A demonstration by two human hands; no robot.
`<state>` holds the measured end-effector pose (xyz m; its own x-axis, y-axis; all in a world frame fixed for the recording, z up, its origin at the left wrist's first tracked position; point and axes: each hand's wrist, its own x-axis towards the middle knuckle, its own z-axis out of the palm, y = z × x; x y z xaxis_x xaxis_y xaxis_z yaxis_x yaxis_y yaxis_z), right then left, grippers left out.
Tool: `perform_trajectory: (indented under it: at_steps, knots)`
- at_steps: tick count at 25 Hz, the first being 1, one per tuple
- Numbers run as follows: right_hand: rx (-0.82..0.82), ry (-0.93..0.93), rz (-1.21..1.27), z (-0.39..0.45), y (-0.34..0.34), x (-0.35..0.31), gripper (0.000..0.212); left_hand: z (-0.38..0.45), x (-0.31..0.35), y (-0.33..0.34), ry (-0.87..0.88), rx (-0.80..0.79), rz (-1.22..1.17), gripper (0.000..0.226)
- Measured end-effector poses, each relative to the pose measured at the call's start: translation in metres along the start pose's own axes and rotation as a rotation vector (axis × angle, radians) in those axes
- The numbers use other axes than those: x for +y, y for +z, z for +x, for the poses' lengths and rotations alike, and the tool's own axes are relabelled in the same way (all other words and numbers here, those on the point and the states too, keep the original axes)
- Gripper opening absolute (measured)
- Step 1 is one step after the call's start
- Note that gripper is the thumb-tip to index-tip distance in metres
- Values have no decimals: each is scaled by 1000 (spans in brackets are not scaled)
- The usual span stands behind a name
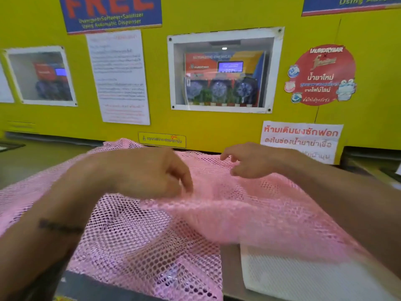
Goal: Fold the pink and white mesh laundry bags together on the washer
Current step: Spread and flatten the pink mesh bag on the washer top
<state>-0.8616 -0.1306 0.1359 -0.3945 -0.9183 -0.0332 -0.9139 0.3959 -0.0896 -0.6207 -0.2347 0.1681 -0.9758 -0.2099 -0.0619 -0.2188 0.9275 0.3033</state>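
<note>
A large pink mesh laundry bag point(152, 235) lies spread over the washer top point(230, 268), reaching from the left edge to the right. A white mesh bag point(303, 276) lies flat at the lower right, partly under the pink one. My left hand point(152, 172) hovers over the middle of the pink mesh with fingers curled down onto a raised fold. My right hand point(249, 161) sits further back on the mesh, fingers bent and pinching its far edge. Motion blur hides the exact grip of both hands.
A yellow wall point(195, 127) with posters, a paper notice and a windowed chemical dispenser point(223, 79) stands right behind the washer. A dark panel edge point(86, 287) runs along the washer's front at the bottom left.
</note>
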Motion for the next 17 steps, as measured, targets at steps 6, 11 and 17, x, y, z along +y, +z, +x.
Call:
perform_trajectory:
  at_steps: [6,11,17]
  knots:
    - [-178,71,-195,32,22,-11,46,-30,-47,-4,-286,16,-47,36]
    - [-12,40,-61,53,-10,-15,31,-10,-71,37,-520,-29,122,60]
    - [50,-128,-69,110,10,-83,44,1,-81,54,-422,101,36,47]
